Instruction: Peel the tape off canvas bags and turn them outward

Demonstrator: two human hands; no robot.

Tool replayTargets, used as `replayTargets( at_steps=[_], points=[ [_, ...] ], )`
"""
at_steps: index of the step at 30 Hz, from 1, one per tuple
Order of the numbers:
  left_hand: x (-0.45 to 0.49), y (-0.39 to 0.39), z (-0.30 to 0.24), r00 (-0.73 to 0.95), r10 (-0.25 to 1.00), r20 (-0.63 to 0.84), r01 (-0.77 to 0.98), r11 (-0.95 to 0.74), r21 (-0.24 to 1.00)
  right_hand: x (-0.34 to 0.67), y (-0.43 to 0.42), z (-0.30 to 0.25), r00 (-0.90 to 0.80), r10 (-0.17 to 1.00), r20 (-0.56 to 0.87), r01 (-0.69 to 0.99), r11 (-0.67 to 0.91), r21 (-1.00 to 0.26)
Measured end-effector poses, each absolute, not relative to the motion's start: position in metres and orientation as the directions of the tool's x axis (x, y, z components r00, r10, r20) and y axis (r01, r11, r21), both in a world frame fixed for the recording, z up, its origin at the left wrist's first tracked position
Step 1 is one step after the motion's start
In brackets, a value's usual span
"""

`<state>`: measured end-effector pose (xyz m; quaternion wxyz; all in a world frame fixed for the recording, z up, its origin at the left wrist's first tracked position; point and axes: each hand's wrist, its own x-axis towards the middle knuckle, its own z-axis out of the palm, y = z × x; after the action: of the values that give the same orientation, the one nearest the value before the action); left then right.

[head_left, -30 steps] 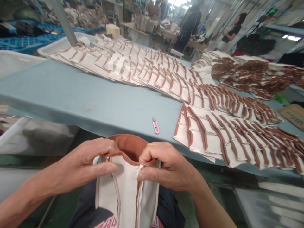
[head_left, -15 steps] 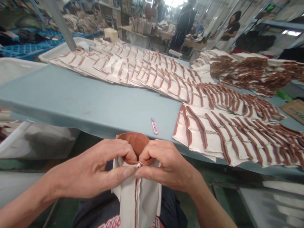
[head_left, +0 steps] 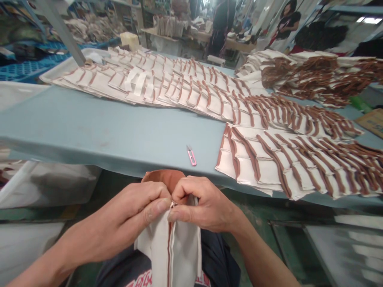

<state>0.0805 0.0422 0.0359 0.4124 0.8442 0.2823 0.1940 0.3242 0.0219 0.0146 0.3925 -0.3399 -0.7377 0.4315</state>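
Note:
Over my lap I hold a cream fabric pouch (head_left: 182, 247) with brown lining and a brown zip line down its middle. My left hand (head_left: 131, 217) pinches the pouch's top edge from the left, fingers closed. My right hand (head_left: 203, 203) pinches the same top edge from the right, its thumb touching the left thumb at the zip. The brown lining (head_left: 163, 177) bulges up behind my knuckles. A pink thread snipper (head_left: 191, 155) lies on the blue-grey table (head_left: 98, 127) just beyond my hands.
Long overlapping rows of finished cream pouches with brown trim (head_left: 287, 159) cover the table's right and far side, and a heap (head_left: 314, 75) sits at the back right. White bins (head_left: 44, 183) stand under the table at left. People (head_left: 287, 20) work in the background.
My hands have drawn together, closing the pouch's open mouth until both thumbs meet at the zip. The view has tilted slightly downward.

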Motion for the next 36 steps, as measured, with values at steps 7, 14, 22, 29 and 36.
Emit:
replayTargets(
  at_steps=[7,14,22,29,36],
  points=[
    [0.086,0.044,0.030,0.727,0.686,-0.040,0.297,-0.261,0.918,0.324,0.022,0.017,-0.509,0.843,0.177,0.082,0.252,-0.964],
    [0.083,0.044,0.029,0.723,0.687,-0.076,0.293,-0.205,0.934,0.323,0.022,0.021,-0.526,0.834,0.166,0.076,0.241,-0.968],
    [0.083,0.045,0.028,0.714,0.699,-0.052,0.255,-0.190,0.948,0.320,0.026,0.033,-0.546,0.831,0.106,0.150,0.221,-0.964],
    [0.084,0.045,0.028,0.710,0.703,-0.049,0.222,-0.157,0.962,0.317,0.031,0.038,-0.558,0.829,0.022,0.180,0.147,-0.973],
    [0.087,0.045,0.025,0.696,0.714,-0.070,0.227,-0.127,0.966,0.317,0.031,0.037,-0.548,0.837,0.001,0.230,0.152,-0.961]
  ],
)
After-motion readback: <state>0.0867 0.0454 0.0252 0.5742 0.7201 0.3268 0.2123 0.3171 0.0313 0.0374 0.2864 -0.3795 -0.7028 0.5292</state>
